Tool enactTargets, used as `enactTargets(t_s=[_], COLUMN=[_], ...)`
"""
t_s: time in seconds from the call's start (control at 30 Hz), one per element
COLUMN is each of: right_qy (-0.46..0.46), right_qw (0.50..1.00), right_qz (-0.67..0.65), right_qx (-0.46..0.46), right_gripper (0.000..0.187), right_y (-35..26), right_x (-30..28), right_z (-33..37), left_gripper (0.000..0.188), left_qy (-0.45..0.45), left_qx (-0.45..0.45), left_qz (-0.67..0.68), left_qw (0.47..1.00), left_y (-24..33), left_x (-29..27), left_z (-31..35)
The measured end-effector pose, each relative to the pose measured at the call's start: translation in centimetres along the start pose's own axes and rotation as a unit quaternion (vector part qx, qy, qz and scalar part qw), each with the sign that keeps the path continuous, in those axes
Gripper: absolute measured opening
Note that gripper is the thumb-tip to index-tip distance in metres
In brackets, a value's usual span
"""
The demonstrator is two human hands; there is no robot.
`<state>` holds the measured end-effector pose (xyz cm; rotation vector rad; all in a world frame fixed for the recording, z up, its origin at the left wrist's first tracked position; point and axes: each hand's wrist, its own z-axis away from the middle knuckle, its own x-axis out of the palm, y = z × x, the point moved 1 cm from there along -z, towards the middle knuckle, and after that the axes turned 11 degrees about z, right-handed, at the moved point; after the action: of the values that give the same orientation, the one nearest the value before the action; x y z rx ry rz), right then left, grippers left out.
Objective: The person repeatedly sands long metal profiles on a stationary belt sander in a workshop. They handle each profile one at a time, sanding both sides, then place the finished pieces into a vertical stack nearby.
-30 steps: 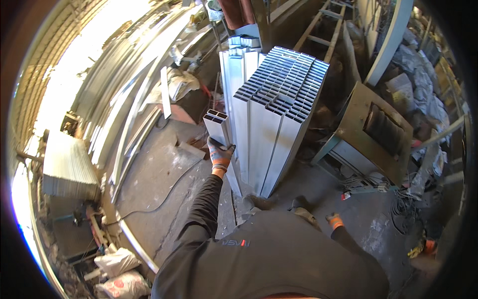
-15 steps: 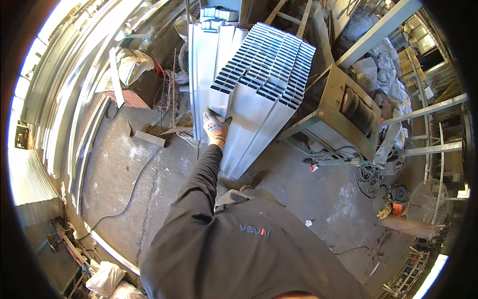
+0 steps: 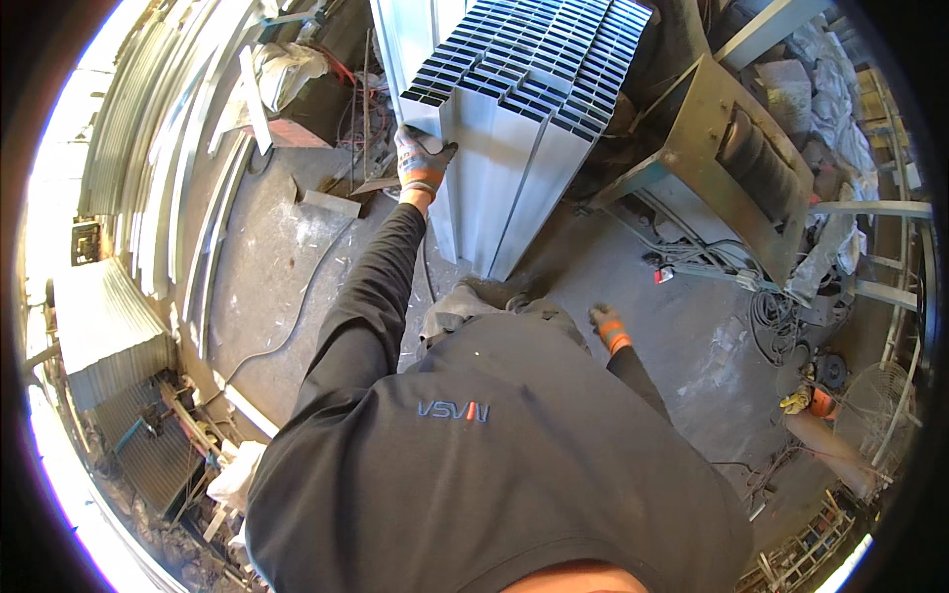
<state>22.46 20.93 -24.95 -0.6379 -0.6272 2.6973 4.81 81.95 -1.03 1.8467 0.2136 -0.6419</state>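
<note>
Head view. Surroundings: to the right of the tube stack [image 3: 494, 178] stands a tan metal-framed machine [image 3: 697, 148], near the stack and crowding that side; a coil of dark cable [image 3: 776, 321] lies by its base. A heavy pale beam [image 3: 771, 30] slants across the upper right. A wire fan cage [image 3: 875, 415] is farther off at lower right. On the left, long metal profiles [image 3: 213, 128] lie bunched, with corrugated sheets [image 3: 109, 316] below them. A thin cord [image 3: 308, 292] and a short metal offcut [image 3: 331, 204] lie on the floor left of the stack.

Stack: on the floor directly ahead of the person, just right of pale channels [image 3: 400, 49]. Rectangular open ends face up; long axis roughly upright, flat sides narrowing downward in view. Exact lean cannot be judged.

Left hand [image 3: 422, 166], gloved: against the stack's near-left corner, thumb spread rightward over the face, fingers upward. Whether they grasp the corner tube or only press: cannot tell.

Right hand [image 3: 609, 326], gloved: low beside the torso, well apart from the stack; finger closure too small to read.
</note>
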Motion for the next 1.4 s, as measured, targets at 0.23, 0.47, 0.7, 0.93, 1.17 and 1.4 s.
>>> enactTargets(t_s=[0.23,0.47,0.7,0.93,1.17,1.4], right_qy=[0.028,0.099,0.130,0.133,0.153,0.170], right_qw=[0.999,0.990,0.986,0.988,0.986,0.983], right_qz=[-0.031,-0.100,0.071,0.072,0.058,0.052], right_qx=[0.026,0.029,0.075,0.028,0.022,0.033], right_gripper=[0.046,0.042,0.050,0.049,0.048,0.046], right_y=[-3.9,-0.6,-4.8,-16.2,-19.2,-11.9], right_x=[-2.0,3.6,14.4,24.5,26.6,28.5], right_z=[-4.4,-2.8,8.6,13.6,16.4,16.9], left_gripper=[0.150,0.102,0.087,0.083,0.084,0.073], left_qy=[-0.114,-0.139,-0.136,-0.158,-0.195,-0.188], left_qx=[-0.040,-0.002,0.137,0.257,0.269,0.326], left_qz=[-0.009,0.084,0.045,-0.075,-0.269,-0.247], left_qw=[0.993,0.987,0.980,0.951,0.904,0.893], left_y=[-1.8,-5.8,-7.2,-4.7,-2.5,0.2], left_x=[-1.3,-4.7,-6.8,-3.9,-1.2,-5.5], left_z=[0.9,-0.5,-20.1,-39.4,-47.0,-41.4])
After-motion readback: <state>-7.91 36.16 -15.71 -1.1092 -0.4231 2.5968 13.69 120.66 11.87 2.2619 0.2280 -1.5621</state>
